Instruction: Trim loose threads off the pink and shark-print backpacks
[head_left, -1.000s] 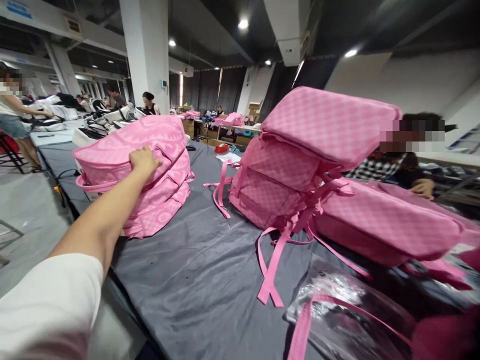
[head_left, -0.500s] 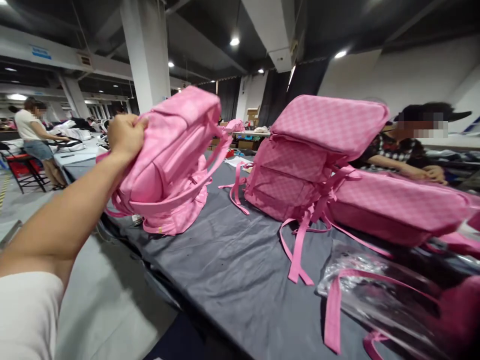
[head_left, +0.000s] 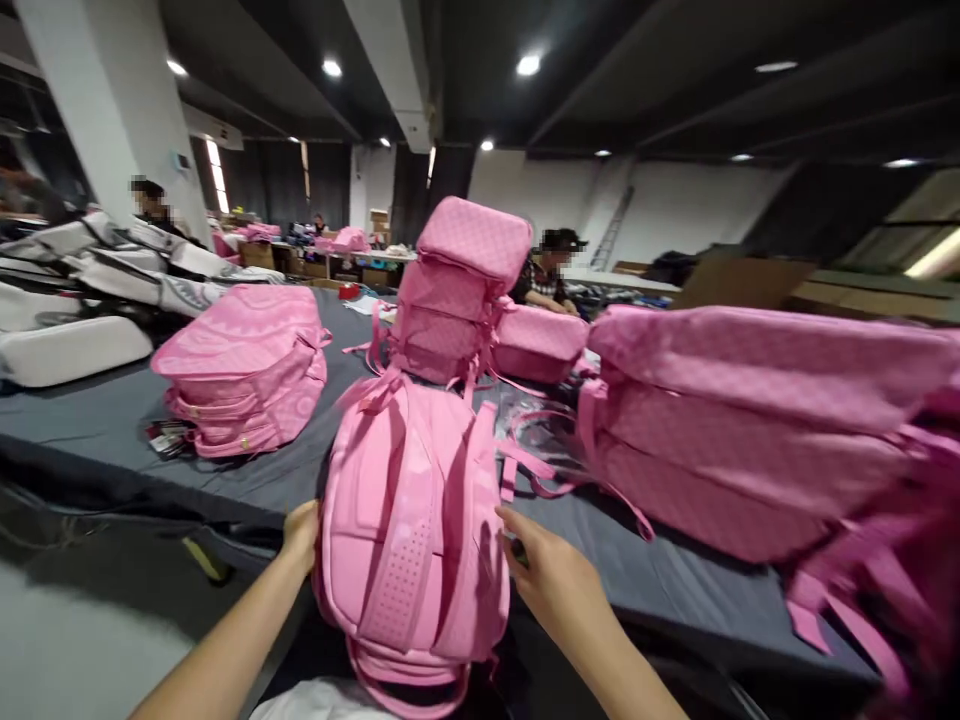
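A pink backpack lies with its padded back and straps facing up on the near edge of the grey-covered table, its end hanging over toward me. My left hand grips its left side, fingers tucked behind it. My right hand presses its right side with fingers curled against the fabric.
More pink backpacks lie around: two stacked at the left, a tall pile in the middle, a big heap at the right. White bags fill the far left. A person in a cap works across the table.
My left hand lifted a pink backpack off the left stack and brought it down in front of me. My right hand has come onto it. The view swung right.
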